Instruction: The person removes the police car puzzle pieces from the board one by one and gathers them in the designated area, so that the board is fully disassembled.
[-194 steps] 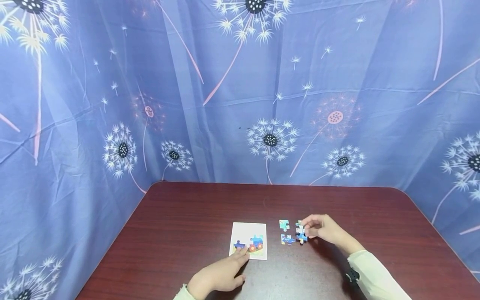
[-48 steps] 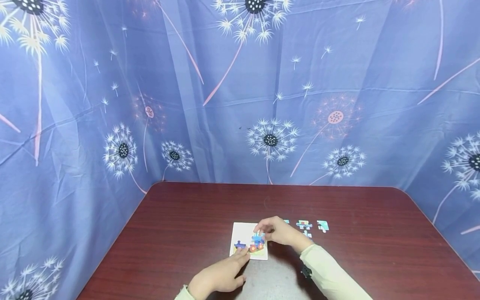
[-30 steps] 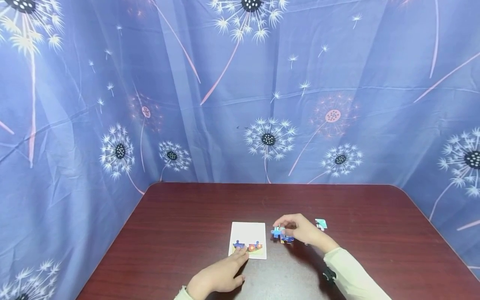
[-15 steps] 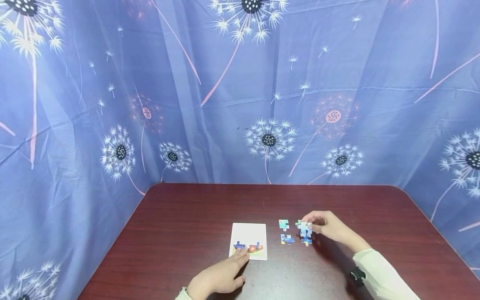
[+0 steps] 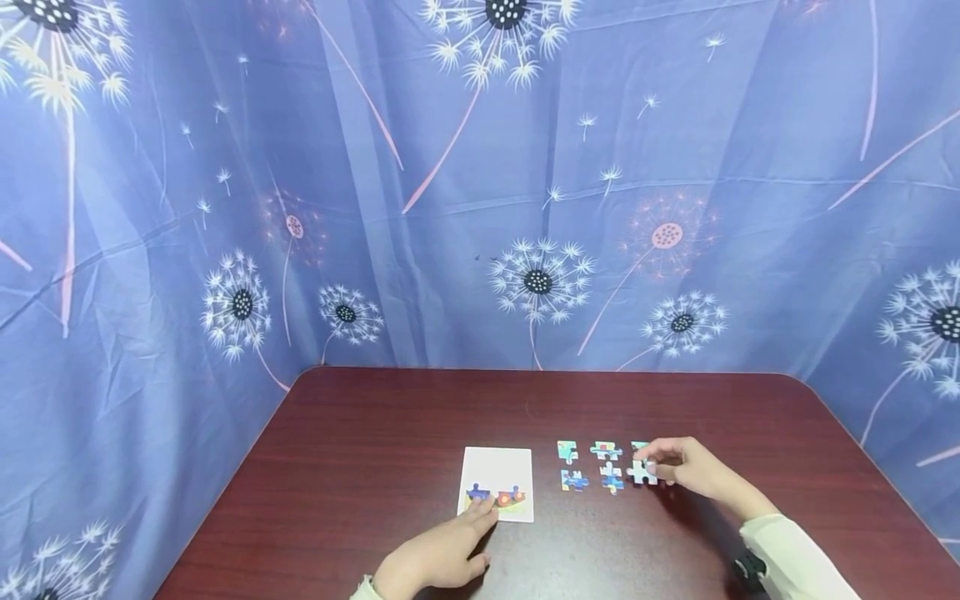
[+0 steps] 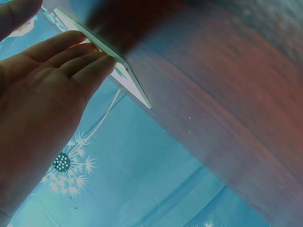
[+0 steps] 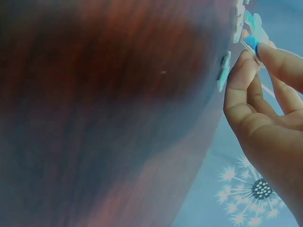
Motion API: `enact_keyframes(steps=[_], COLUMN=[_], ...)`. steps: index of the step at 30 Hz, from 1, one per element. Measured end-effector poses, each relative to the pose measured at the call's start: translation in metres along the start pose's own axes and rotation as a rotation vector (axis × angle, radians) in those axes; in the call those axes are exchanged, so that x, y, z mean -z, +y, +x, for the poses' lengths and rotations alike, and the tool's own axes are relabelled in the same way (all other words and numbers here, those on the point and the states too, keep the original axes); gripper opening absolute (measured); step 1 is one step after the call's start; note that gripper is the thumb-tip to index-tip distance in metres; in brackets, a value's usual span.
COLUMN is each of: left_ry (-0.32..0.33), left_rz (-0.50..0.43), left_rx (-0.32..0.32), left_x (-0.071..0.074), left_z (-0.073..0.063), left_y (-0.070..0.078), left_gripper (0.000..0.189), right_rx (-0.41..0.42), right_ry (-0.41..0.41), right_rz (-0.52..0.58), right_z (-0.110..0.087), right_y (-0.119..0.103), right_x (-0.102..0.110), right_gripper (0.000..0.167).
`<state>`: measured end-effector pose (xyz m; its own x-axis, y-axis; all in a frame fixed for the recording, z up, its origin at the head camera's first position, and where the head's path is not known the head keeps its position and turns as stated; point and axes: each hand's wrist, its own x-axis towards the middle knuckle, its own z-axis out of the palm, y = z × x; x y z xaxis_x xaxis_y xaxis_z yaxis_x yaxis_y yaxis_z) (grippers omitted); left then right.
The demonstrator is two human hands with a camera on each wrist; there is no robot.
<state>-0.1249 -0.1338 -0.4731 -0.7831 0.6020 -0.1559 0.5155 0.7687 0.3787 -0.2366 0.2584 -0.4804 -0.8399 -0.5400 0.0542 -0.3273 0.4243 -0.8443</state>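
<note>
My left hand (image 5: 442, 546) lies with straight fingers on the near edge of a white puzzle board (image 5: 497, 463). Joined pieces (image 5: 511, 497) showing wheels and a dark blue wagon line the board's lower part; the fingertips cover some of them. To the right of the board, my right hand (image 5: 701, 471) pinches a pale blue and white puzzle piece (image 5: 640, 474) between thumb and fingers. In the right wrist view that puzzle piece (image 7: 252, 41) stands tilted in the grip. Another puzzle piece (image 5: 638, 445) is partly hidden behind the right fingers.
Loose pieces lie in two rows between board and right hand: a teal one (image 5: 567, 451), a red-marked one (image 5: 606, 450), and blue ones (image 5: 574, 480) (image 5: 611, 479) nearer me. A blue dandelion curtain (image 5: 450, 275) hangs behind the dark wooden table (image 5: 360, 450).
My right hand lifted a light blue piece off the board and carried it right, past the loose pieces, to the end of the near row. The left hand stayed on the board.
</note>
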Motion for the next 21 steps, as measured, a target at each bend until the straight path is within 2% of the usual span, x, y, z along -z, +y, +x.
enact_keyframes(steps=[4,9,21], left_ry=[-0.012,-0.01,-0.013], left_rz=[-0.026,-0.016,-0.006], left_rx=[0.012,0.025,0.035], left_x=[0.0002,0.0011,-0.001], left_z=[0.0001,0.0005,0.0014], left_y=[0.0005,0.0015,-0.0004], left_gripper=[0.055,0.055,0.056], right_rx=[-0.043,-0.1,-0.124], right_ry=[-0.016,-0.019,0.07], right_rz=[0.016,0.0,-0.096], right_z=[-0.0032,-0.0063,-0.009], right_y=[0.0027,0.0039,0.0098], right_x=[-0.0001,0.0003,-0.0024], right_gripper=[0.02,0.021,0.017])
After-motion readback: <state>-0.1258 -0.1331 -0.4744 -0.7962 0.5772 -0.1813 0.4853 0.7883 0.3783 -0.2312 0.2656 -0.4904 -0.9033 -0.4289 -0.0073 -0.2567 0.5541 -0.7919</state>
